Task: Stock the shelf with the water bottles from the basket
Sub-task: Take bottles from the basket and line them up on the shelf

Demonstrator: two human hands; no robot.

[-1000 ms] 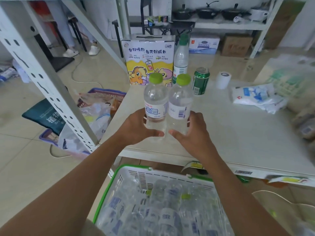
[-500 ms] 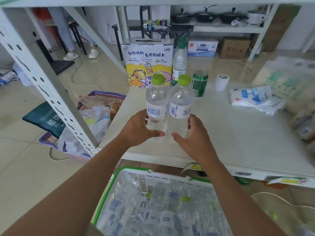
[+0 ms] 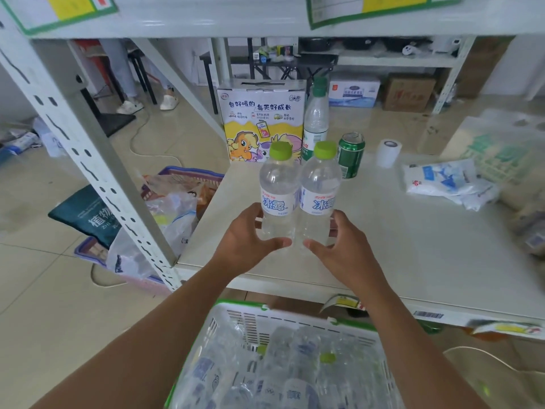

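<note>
Two clear water bottles with light green caps stand upright and touching on the white shelf board (image 3: 413, 246), blue labels facing me. My left hand (image 3: 244, 240) is wrapped round the base of the left bottle (image 3: 277, 199). My right hand (image 3: 345, 249) holds the base of the right bottle (image 3: 320, 199), thumb in front and fingers at its side. Below the shelf edge, a white basket with a green rim (image 3: 236, 320) holds several more water bottles (image 3: 295, 364), lying down.
Behind the two bottles stand a cartoon-printed carton (image 3: 262, 122), a tall bottle with a dark green cap (image 3: 316, 119), a green can (image 3: 351, 154) and a white roll (image 3: 389, 152). Plastic bags (image 3: 442, 181) lie at the right. A perforated upright (image 3: 88, 160) stands left.
Both bottles have been turned so their labels now face me, and they sit slightly farther in on the shelf. My hands stay at their bases. My view has tilted up.
</note>
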